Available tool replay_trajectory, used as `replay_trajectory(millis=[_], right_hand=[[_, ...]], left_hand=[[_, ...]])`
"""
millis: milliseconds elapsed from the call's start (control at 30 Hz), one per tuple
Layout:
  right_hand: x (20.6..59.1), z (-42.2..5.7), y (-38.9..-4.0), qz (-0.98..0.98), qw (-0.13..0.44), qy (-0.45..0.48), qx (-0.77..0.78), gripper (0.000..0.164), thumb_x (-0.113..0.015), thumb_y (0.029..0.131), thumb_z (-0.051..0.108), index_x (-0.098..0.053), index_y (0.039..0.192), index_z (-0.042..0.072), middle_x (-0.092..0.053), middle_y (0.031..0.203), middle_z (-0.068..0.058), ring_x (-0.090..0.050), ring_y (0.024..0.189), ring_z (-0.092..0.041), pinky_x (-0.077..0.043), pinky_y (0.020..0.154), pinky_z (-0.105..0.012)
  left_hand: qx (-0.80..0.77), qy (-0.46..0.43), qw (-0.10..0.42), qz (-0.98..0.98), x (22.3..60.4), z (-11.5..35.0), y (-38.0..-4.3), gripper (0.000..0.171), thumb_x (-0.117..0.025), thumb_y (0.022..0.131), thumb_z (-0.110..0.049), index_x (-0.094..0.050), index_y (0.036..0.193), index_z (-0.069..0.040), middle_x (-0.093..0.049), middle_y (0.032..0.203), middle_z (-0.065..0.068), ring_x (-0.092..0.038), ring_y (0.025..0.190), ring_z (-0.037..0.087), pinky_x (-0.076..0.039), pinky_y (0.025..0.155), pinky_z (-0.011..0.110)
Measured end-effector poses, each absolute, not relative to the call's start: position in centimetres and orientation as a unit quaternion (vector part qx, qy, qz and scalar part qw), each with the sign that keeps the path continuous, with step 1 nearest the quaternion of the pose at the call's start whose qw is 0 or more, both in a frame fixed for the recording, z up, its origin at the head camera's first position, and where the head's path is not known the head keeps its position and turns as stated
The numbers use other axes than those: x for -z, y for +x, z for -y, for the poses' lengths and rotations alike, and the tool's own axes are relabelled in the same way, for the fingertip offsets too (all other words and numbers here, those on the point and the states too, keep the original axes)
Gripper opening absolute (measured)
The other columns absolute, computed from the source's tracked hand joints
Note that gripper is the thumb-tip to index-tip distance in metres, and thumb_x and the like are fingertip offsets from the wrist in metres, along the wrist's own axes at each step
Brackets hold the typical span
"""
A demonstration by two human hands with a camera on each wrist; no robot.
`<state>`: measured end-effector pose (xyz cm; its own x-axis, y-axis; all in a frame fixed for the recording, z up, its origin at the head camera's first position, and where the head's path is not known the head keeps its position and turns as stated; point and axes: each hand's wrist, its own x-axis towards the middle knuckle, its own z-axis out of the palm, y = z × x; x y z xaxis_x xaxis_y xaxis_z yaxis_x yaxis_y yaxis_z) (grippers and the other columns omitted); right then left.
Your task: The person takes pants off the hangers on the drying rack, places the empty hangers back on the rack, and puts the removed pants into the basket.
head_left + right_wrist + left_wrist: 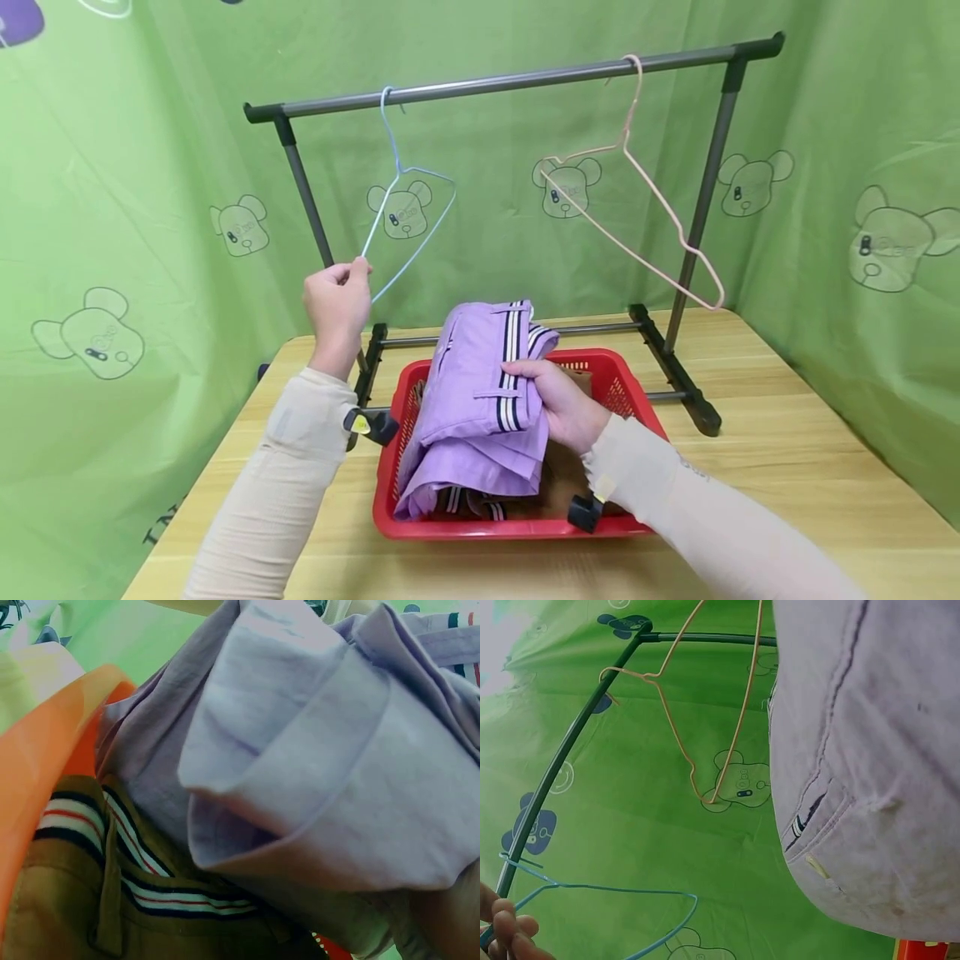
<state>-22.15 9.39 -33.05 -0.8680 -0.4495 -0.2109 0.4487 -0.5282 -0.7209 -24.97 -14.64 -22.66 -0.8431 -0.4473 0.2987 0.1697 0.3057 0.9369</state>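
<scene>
My left hand [339, 304] pinches the lower left side of a light blue wire hanger [392, 200], whose hook sits over the rack's bar. Above the basket, my right hand [564, 404] grips folded purple pants [468, 375] by the striped waistband, thumb on top. The purple cloth [300, 750] fills much of the right wrist view, and its lower folds hang into the red basket [510, 529]. Brown pants [60, 900] with a striped waistband lie in the basket beneath. Most of the right hand's fingers are hidden behind the cloth.
A pink wire hanger [660, 196] hangs farther right on the metal garment rack [517, 81]. The rack's feet [693, 404] stand on the wooden table [780, 467] behind the basket. A green patterned curtain [480, 250] surrounds the table at the back and sides.
</scene>
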Motion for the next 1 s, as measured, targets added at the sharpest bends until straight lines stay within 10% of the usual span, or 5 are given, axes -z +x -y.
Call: replay_trajectory(millis=[267, 1000], right_hand=[[33.5, -10.1, -22.1, -0.418, 0.262, 0.003, 0.87, 0.025, -0.045, 0.096, 0.004, -0.039, 0.12, 0.002, -0.066, 0.098, -0.01, -0.067, 0.091, -0.022, -0.054, 0.085, -0.036], [34.2, -11.8, -22.4, -0.465, 0.285, -0.003, 0.838, 0.026, -0.047, 0.094, 0.001, -0.039, 0.119, 0.0, -0.068, 0.094, -0.012, -0.069, 0.089, -0.026, -0.055, 0.083, -0.039]], left_hand=[[0.654, 0.063, 0.254, 0.71, 22.9, 14.7, -24.8, 0.027, -0.053, 0.1, -0.019, -0.07, 0.105, 0.002, -0.067, 0.084, 0.007, -0.064, 0.067, 0.012, -0.056, 0.067, 0.023], [0.71, 0.061, 0.213, 0.669, 24.8, 16.1, -24.7, 0.06, -0.023, 0.106, -0.042, -0.061, 0.122, 0.002, -0.064, 0.118, 0.017, -0.062, 0.106, 0.025, -0.048, 0.093, 0.03]])
